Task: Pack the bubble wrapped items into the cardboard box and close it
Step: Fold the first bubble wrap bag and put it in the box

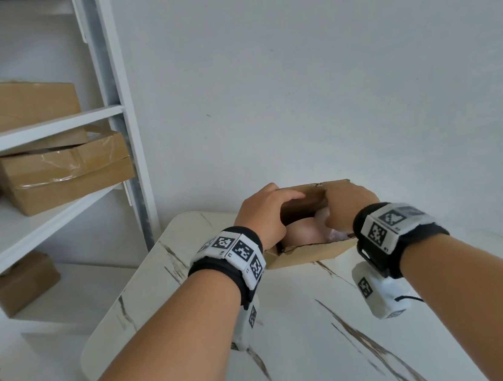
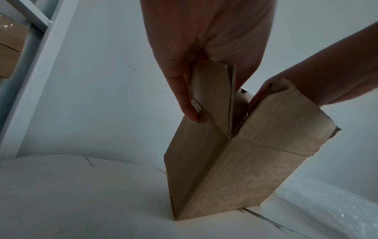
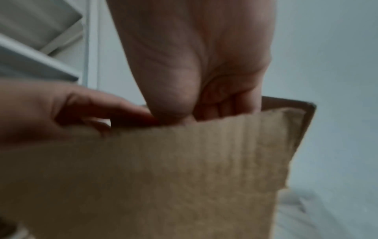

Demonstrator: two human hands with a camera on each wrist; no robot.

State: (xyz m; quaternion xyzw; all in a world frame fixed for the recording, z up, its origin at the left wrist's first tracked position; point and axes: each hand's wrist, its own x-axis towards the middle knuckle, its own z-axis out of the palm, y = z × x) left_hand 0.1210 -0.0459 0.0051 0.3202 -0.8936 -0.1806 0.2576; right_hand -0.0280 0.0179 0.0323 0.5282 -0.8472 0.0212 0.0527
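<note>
No readable text; only black-and-white coded squares on the wristbands (image 1: pixel 239 255).

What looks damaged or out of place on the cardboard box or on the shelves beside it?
On the shelving, one cardboard box sits half open under crumpled, loose clear tape. The cardboard box on the table has a ragged flap edge. Both the left hand and right hand hold its flaps; nothing has spilled.
</note>
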